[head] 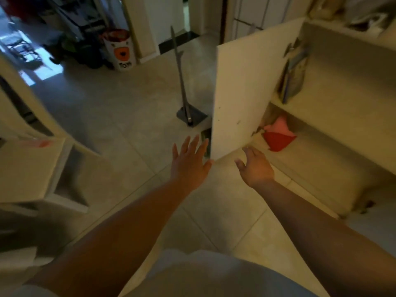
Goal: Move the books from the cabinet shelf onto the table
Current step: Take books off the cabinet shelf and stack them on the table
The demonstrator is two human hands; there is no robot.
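Low at the cabinet (347,67), right of frame: door (242,91) swinging wide open, edge-on toward the camera, lower corner hanging just above the floor (111,108).

Left hand (189,160) reaching forward, palm down, fingers (194,144) spread and straight, gripping nothing; thumb tip lying at or just beside the door's bottom corner, contact impossible to confirm through the blur.

Right hand (256,166) reaching toward the lower shelf (321,159), fingers loosely curled but parted, holding nothing, hovering just in front of the cabinet's bottom edge.

Books (294,76) standing upright on the upper shelf (342,108), leaning against the cabinet's left inner wall, right behind the door hinge; bluish-grey spines, titles too blurred for reading. Well apart from both hands.

Red and pink soft item (278,136) lying at the left end of the lower shelf, near the right hand but not touching.

Beyond the door: grey pole on a flat base (188,112) standing upright on the tiles. Further back, white bin with an orange bear face (120,50) sitting by a doorway.

Left of frame: pale surface (27,168) showing partly, something pink blurring at its far edge.

Both forearms bare, stretching out from the bottom of the frame.
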